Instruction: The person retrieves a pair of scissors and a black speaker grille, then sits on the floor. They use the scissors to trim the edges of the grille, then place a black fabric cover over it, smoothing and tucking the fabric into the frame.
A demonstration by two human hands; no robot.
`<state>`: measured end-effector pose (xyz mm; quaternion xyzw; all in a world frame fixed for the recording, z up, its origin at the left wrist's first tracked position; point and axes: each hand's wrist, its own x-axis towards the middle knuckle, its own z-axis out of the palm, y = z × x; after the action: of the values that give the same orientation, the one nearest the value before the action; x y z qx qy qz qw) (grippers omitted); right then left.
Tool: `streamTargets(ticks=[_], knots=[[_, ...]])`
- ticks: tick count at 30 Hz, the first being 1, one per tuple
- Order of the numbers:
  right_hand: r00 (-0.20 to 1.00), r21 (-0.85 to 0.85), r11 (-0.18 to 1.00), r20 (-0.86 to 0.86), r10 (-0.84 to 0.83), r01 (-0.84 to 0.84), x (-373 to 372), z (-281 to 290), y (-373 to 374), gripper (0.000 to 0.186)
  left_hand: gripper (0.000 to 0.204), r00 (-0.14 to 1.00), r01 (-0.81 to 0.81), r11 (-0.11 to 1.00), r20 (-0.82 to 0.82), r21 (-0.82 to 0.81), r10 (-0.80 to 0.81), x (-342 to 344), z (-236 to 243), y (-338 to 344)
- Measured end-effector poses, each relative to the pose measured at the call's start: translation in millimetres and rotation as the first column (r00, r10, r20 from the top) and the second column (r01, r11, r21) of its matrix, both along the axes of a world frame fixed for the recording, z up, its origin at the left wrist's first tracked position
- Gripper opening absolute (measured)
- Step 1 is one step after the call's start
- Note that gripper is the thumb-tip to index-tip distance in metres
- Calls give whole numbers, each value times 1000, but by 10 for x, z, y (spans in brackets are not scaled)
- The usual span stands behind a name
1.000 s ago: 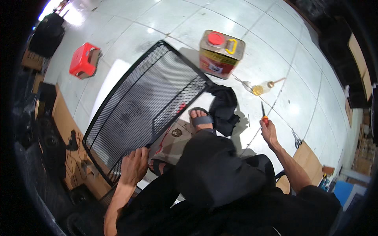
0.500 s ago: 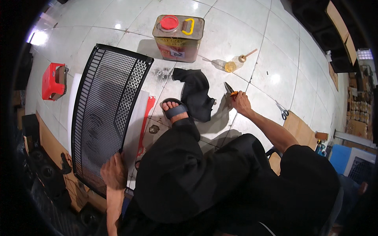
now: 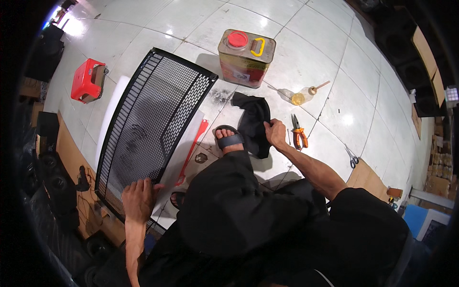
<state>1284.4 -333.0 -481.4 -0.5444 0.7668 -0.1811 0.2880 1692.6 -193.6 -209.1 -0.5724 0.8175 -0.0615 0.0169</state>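
Note:
A long black metal speaker grille (image 3: 150, 115) lies slantwise on my left. My left hand (image 3: 138, 200) rests on its near part, fingers laid over the mesh and thumb stretched out to the side. By my sandalled foot, a crumpled black cloth (image 3: 253, 126) is spread on the tiles. At the cloth's right edge, the fingertips of my right hand (image 3: 276, 133) are closed on the fabric. Just to the right of that hand are long-nose pliers (image 3: 299, 136) with orange and black handles, lying on the floor.
A metal can (image 3: 244, 69) with a red cap stands beyond the cloth. Right of it are a small jar (image 3: 297, 98) of yellow liquid and a brush (image 3: 315, 89). Scissors (image 3: 353, 158) lie farther right. A red stool (image 3: 88, 81) is at far left; speakers line the left side.
My right hand has let go of the pliers, which now lie on the floor, and has moved left to the black cloth. My left hand stays at the grille. The whole view has shifted.

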Motion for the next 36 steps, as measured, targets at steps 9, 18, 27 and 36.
streamTargets(ticks=[9,18,27,36], knots=[[811,-189,980,582,59,64,-371,1644,-72,27,30,999,-36,998,10,-52,37,233,23,306],[891,134,937,378,253,-323,-462,301,-82,101,40,998,-10,983,61,-185,22,155,196,267],[756,45,756,99,647,-653,-399,-362,464,49,30,995,-33,990,91,-134,45,247,104,348],[881,10,881,-28,473,-473,-116,-228,460,26,31,997,72,974,40,-213,-65,206,143,265]])
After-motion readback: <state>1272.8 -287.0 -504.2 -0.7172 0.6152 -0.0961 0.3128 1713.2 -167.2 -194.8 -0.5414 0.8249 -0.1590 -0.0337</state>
